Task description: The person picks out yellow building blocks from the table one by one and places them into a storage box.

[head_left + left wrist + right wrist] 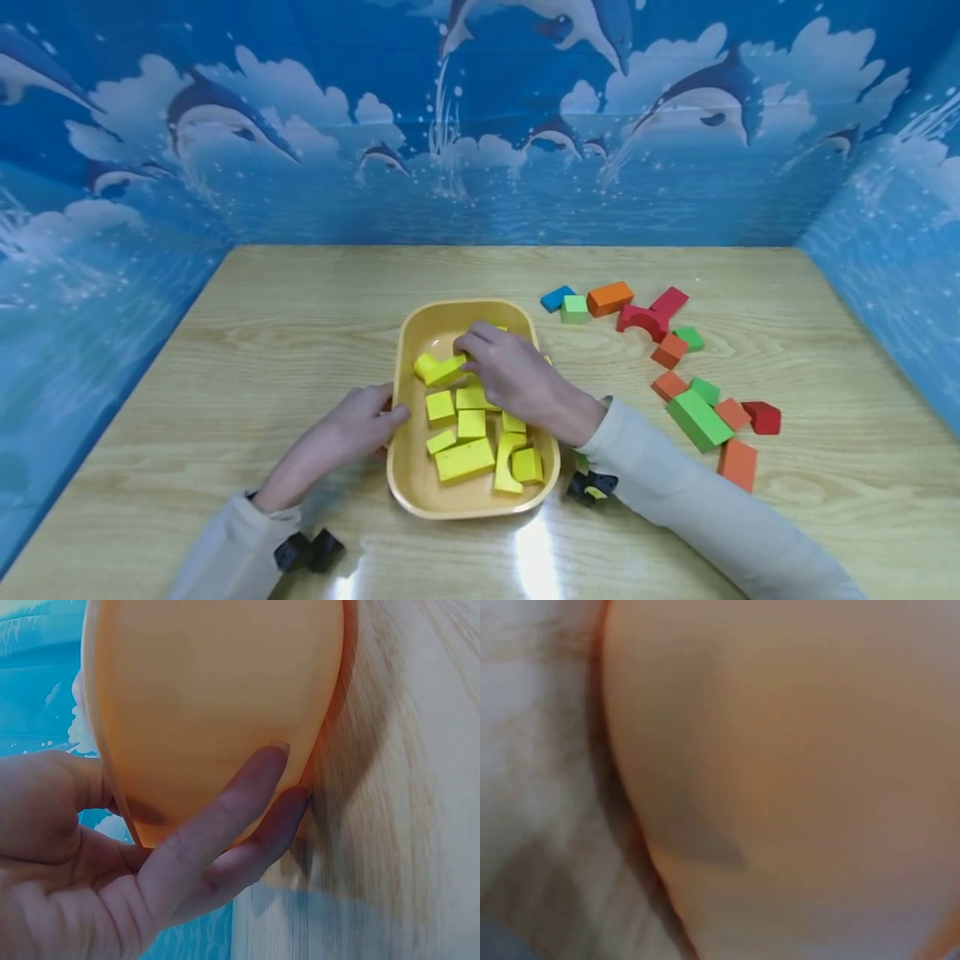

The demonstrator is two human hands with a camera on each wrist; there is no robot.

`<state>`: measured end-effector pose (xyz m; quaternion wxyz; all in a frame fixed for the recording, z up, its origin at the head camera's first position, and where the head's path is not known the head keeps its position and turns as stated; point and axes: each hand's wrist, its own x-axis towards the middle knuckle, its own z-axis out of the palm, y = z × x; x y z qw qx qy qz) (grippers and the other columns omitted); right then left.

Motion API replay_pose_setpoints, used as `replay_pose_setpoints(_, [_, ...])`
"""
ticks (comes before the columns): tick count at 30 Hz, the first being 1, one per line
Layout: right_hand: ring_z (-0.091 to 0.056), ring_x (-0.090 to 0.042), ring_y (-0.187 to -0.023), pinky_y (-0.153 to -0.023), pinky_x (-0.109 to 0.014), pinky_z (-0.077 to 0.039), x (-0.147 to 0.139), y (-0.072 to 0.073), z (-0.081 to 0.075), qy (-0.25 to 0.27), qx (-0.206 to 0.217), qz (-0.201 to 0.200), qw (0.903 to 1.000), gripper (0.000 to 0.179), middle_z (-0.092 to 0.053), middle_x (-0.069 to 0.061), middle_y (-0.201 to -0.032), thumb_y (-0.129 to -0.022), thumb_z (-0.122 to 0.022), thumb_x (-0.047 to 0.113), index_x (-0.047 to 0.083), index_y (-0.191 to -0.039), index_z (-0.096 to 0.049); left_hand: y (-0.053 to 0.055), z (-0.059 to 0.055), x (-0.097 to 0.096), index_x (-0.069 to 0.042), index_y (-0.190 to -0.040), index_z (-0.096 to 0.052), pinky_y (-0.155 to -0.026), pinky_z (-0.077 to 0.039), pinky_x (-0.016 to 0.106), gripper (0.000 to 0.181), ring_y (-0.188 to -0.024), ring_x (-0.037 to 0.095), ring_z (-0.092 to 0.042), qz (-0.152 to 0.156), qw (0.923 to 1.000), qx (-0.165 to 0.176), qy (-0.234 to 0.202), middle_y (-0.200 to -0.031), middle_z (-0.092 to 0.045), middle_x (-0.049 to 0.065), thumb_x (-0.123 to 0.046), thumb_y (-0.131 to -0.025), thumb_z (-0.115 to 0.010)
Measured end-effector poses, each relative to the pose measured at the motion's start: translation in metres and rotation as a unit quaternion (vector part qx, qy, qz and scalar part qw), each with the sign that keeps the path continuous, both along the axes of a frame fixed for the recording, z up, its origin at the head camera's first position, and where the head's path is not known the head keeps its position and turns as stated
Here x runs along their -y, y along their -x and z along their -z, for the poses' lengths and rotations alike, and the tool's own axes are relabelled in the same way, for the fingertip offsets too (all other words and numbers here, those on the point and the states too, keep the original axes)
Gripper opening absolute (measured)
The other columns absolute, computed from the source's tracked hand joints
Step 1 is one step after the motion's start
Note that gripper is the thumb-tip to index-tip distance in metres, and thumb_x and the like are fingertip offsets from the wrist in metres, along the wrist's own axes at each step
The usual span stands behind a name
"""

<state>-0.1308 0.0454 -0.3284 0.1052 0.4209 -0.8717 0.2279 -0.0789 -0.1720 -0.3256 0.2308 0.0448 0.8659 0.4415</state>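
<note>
A pale orange plastic tub (pixel 399 467) stands on the table with several yellow wooden blocks (pixel 465 461) in it. My left hand (pixel 360 423) grips its left wall, thumb over the rim and fingers against the outside; the left wrist view shows those fingers (pixel 225 802) spread along the wall. Reaching over the tub from the right, my right hand (pixel 516 371) has curled fingers and pinches the end of a yellow block (pixel 446 369) near the upper left of the pile. The right wrist view is blurred and filled by the tub's outer wall (pixel 795 765).
Right of the tub lie loose blocks: a blue block (pixel 557 298), an orange block (pixel 610 298), a red arch (pixel 642 319), a large green block (pixel 699 419) and several others. Some sit close to my right sleeve (pixel 675 492). Dolphin-printed curtains (pixel 315 192) enclose the wooden table (pixel 300 333).
</note>
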Motion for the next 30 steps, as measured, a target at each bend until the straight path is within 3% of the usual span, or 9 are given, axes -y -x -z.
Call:
replay_pose_setpoints(5, [-0.063, -0.015, -0.089, -0.076, -0.021, -0.056, 0.006, -0.002, 0.006, -0.043, 0.028, -0.008, 0.9987, 0.02, -0.061, -0.006, -0.102, -0.089, -0.066, 0.002, 0.002, -0.109, -0.066, 0.0, 0.0, -0.001, 0.014, -0.134, -0.043, -0.06, -0.06, 0.034, 0.046, -0.075, 0.022, -0.067, 0.012, 0.9999, -0.007, -0.004, -0.1, -0.066, 0.021, -0.008, -0.094, -0.045])
replay_pose_setpoints(9, [-0.063, -0.016, -0.094, -0.08, -0.022, -0.056, 0.01, -0.003, 0.008, -0.102, 0.062, 0.008, 0.9928, 0.022, -0.061, -0.007, -0.105, -0.091, -0.062, 0.001, 0.003, -0.113, -0.066, 0.0, -0.001, -0.001, 0.013, -0.136, -0.042, -0.062, -0.06, 0.034, 0.046, -0.075, 0.021, -0.066, 0.012, 0.9999, 0.0, -0.001, -0.098, -0.066, 0.019, -0.009, -0.096, -0.045])
replay_pose_setpoints(13, [-0.063, -0.017, -0.094, -0.08, -0.024, -0.056, 0.012, -0.003, 0.009, -0.137, 0.057, 0.017, 0.9888, 0.024, -0.062, -0.007, -0.104, -0.091, -0.059, -0.005, 0.003, -0.111, -0.068, -0.001, -0.002, -0.001, 0.013, -0.137, -0.041, -0.063, -0.059, 0.033, 0.046, -0.074, 0.02, -0.065, 0.015, 0.9999, 0.003, 0.007, -0.095, -0.066, 0.016, -0.009, -0.096, -0.045])
replay_pose_setpoints(16, [-0.064, -0.018, -0.094, -0.079, -0.024, -0.057, 0.008, -0.004, 0.009, -0.098, 0.024, 0.011, 0.9948, 0.024, -0.064, -0.007, -0.103, -0.09, -0.057, -0.007, 0.003, -0.107, -0.07, -0.001, -0.002, -0.001, 0.013, -0.136, -0.042, -0.063, -0.059, 0.033, 0.046, -0.073, 0.02, -0.065, 0.018, 0.9998, -0.001, 0.01, -0.093, -0.067, 0.015, -0.01, -0.096, -0.045])
replay_pose_setpoints(19, [-0.065, -0.019, -0.091, -0.076, -0.023, -0.057, -0.005, -0.003, 0.006, -0.01, -0.02, 0.01, 0.9997, 0.024, -0.067, -0.007, -0.099, -0.086, -0.057, -0.011, 0.003, -0.1, -0.071, -0.002, -0.002, -0.002, 0.013, -0.136, -0.042, -0.062, -0.059, 0.033, 0.046, -0.073, 0.02, -0.065, 0.018, 0.9998, -0.002, 0.011, -0.093, -0.067, 0.014, -0.01, -0.096, -0.045])
replay_pose_setpoints(23, [-0.065, -0.018, -0.085, -0.072, -0.023, -0.057, -0.034, 0.002, -0.002, 0.109, -0.048, 0.038, 0.9922, 0.023, -0.068, -0.009, -0.093, -0.083, -0.058, -0.014, 0.001, -0.094, -0.07, -0.002, -0.001, -0.002, 0.014, -0.134, -0.043, -0.061, -0.059, 0.033, 0.045, -0.072, 0.02, -0.065, 0.017, 0.9998, -0.006, 0.004, -0.093, -0.067, 0.015, -0.009, -0.096, -0.045])
replay_pose_setpoints(26, [-0.063, -0.019, -0.082, -0.07, -0.027, -0.058, -0.062, 0.005, -0.007, 0.131, -0.016, 0.086, 0.9875, 0.023, -0.067, -0.011, -0.096, -0.084, -0.058, -0.015, -0.001, -0.098, -0.069, -0.002, -0.001, -0.001, 0.014, -0.133, -0.044, -0.061, -0.059, 0.033, 0.044, -0.071, 0.02, -0.065, 0.018, 0.9998, -0.01, -0.002, -0.092, -0.067, 0.015, -0.009, -0.095, -0.044])
replay_pose_setpoints(30, [-0.063, -0.021, -0.082, -0.069, -0.033, -0.059, -0.093, 0.011, -0.005, 0.064, 0.097, 0.142, 0.9829, 0.03, -0.065, -0.016, -0.107, -0.084, -0.061, -0.012, -0.002, -0.113, -0.065, -0.002, 0.0, 0.0, 0.014, -0.132, -0.045, -0.059, -0.058, 0.034, 0.043, -0.068, 0.019, -0.064, 0.019, 0.9997, -0.013, 0.0, -0.088, -0.067, 0.013, -0.009, -0.095, -0.044])
